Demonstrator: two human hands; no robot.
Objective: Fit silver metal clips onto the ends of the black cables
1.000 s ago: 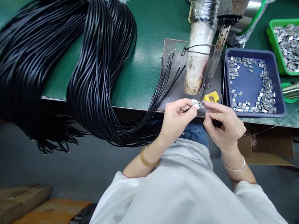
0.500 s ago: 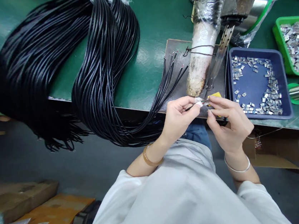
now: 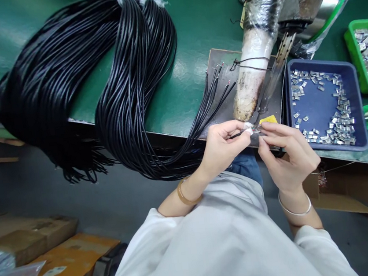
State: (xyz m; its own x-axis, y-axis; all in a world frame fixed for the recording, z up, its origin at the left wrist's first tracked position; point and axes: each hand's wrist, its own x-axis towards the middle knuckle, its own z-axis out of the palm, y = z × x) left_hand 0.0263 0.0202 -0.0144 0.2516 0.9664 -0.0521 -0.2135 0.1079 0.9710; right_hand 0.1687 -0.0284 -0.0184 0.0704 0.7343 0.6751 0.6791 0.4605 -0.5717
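My left hand (image 3: pixel 222 144) is closed in a pinch on the end of a black cable (image 3: pixel 236 135), with white wraps on its thumb and forefinger tips. Thin coloured wires poke out past those fingertips. Facing it, my right hand (image 3: pixel 287 150) pinches a small metal connector (image 3: pixel 257 128) right at the wire ends; whether the two touch I cannot tell. Just beyond the hands are the tip of a plastic-wrapped soldering tool (image 3: pixel 243 109) and a yellow pad (image 3: pixel 268 120). To the left, loose cable ends lie on a dark board (image 3: pixel 217 63).
A large bundle of black cables (image 3: pixel 130 73) hangs over the edge of the green table (image 3: pixel 188 4). On the right stand a blue tray (image 3: pixel 333 149) of small metal connectors and a green basket (image 3: pixel 354 54) with more. Cardboard boxes (image 3: pixel 74 257) sit on the floor.
The head view has shifted slightly, so the table items appear farther right. Both hands keep their pinches, and coloured wires now show more plainly between them.
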